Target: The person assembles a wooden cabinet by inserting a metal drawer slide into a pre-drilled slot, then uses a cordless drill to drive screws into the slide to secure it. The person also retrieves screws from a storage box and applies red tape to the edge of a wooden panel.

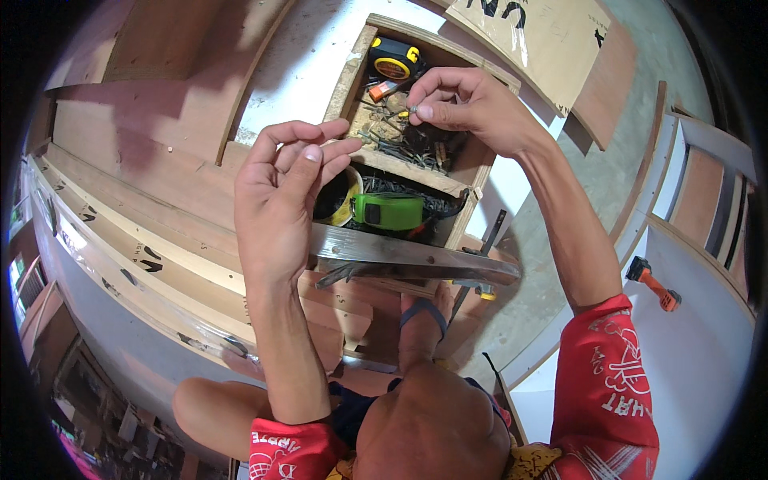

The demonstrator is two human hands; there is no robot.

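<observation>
Over a wooden box (346, 76) with two compartments, my right hand (452, 104) pinches something small between thumb and fingertips; what it is cannot be made out. My left hand (280, 188) is at the box's left side, index and middle fingers stretched out and apart, with nothing visible in it. A black and yellow tape measure (394, 60), an orange piece (382, 90) and loose small hardware lie in the far compartment. In the near one are a green tape measure (390, 211), a yellow-rimmed round container (352, 192) and a pile of dark screws.
A long shiny metal strip (416, 258) lies across the box's near side. An orange and black power tool (654, 284) rests on a white panel at the right. Plywood sheets (532, 40) lie at the far right; long wooden boards (152, 228) run along the left.
</observation>
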